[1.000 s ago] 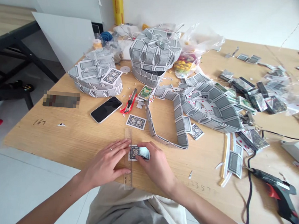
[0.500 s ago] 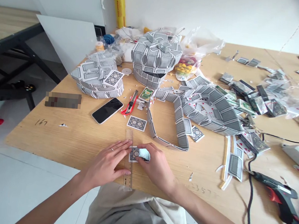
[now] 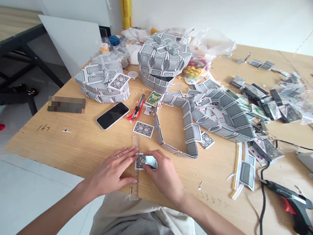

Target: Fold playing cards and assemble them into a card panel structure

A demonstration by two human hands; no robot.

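Note:
A clear ruler lies upright in view near the table's front edge, crossing the left end of a patterned playing card. My left hand rests on the ruler with its fingers stretched out. My right hand is closed, its thumb and fingers pinching a small pale-blue shiny piece over the card's right part. Another card lies just beyond the ruler. Behind my right hand stands an open ring made of folded cards.
A phone and a red cutter lie to the left. Card-built boxes stand at the back. A glue gun with its black cable lies at the right, near card strips and card packs.

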